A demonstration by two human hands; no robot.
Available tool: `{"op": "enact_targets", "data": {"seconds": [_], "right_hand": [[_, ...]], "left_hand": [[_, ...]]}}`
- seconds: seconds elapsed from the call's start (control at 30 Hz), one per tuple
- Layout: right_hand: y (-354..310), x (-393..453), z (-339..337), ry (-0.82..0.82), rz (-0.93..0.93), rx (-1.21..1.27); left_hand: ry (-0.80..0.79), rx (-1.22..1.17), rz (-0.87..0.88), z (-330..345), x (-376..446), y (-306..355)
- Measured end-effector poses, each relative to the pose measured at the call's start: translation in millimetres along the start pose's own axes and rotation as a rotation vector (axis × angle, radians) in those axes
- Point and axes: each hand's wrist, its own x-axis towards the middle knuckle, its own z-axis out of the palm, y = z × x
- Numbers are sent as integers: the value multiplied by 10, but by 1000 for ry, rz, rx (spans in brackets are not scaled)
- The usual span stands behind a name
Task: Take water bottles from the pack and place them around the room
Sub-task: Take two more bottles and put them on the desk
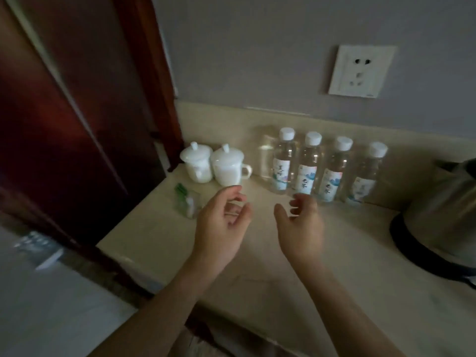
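Observation:
Several clear water bottles with white caps and printed labels stand upright in a row on the beige counter (144, 233) against the back ledge; the leftmost bottle (282, 161) is next to a clear glass (265, 158), the rightmost bottle (365, 173) is near a kettle. My left hand (221, 222) and my right hand (300, 225) hover just in front of the row, palms facing each other, fingers curled and apart, holding nothing. No bottle pack is in view.
Two white lidded cups (216, 163) stand at the back left of the counter. A small packet with green print (186, 202) lies in front of them. A metal kettle on a black base (438, 212) fills the right side. A wall socket (360, 70) is above; a dark red door (77, 112) at left.

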Motion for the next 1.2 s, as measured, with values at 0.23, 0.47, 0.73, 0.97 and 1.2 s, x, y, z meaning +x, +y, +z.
{"op": "enact_targets", "data": {"seconds": [0.23, 0.47, 0.73, 0.97, 1.2], "right_hand": [[-1257, -1234, 1190, -643, -436, 213], [-2009, -2433, 2111, -1013, -616, 278], [-2441, -2947, 3063, -1072, -651, 265], [-2608, -2984, 3984, -1015, -593, 211], [-2722, -2956, 5315, -1051, -539, 180]], "left_hand": [[623, 324, -53, -2222, -775, 65], [955, 485, -280, -3762, -1642, -184], [979, 536, -356, -4838, -1661, -712], [859, 533, -375, -5518, -1235, -1257], [830, 504, -453, -6169, -621, -2123]]}}
